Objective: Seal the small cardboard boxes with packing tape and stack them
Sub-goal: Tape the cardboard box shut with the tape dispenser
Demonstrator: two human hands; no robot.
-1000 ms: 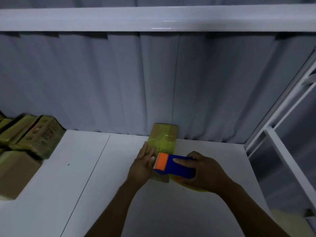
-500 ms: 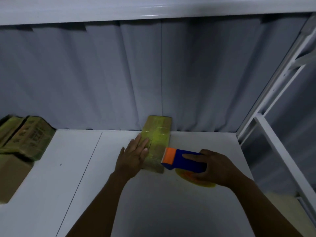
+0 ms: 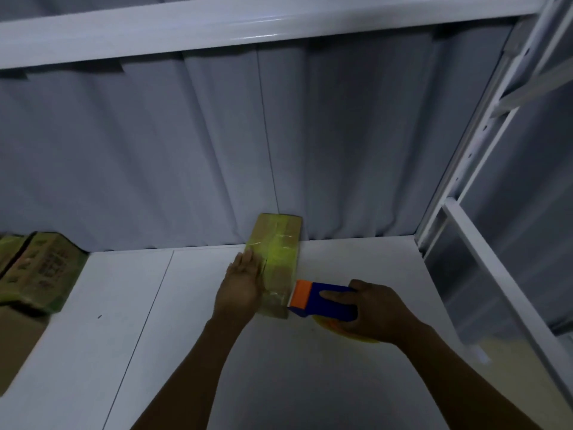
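**A:** Where does everything sit?

**B:** A white table [image 3: 341, 383] fills the lower view, and a grey curtain [image 3: 217, 150] hangs along its far edge at twelve o'clock. At nine o'clock, on the table's left end, lies a pile of taped boxes [image 3: 40, 274], tilted against each other.

**A:** And the one being worked on?

**B:** The small cardboard box [image 3: 280, 243] lies lengthwise at twelve o'clock from the person. Its far end is against the curtain, and glossy yellowish tape runs across its top.

**A:** The hands?

**B:** The left hand [image 3: 242, 283] lies flat on the box's left half, fingers straight, pressing down. The right hand [image 3: 372, 315] is at three o'clock of the box's near end, fingers curled round a blue tape dispenser [image 3: 322, 301]. The dispenser's orange nose touches the box's near right corner. A yellow tape roll [image 3: 356, 336] shows under that hand. The light is dim, so I cannot tell whether a strip joins the roll to the box.

**A:** How will the box handle?

**B:** Light, I'd judge. It should be stiff along its edges but soft in the middle of the flaps. The tape makes the top slick, so I'd take it by the two long sides, on bare cardboard, rather than pinching from above.
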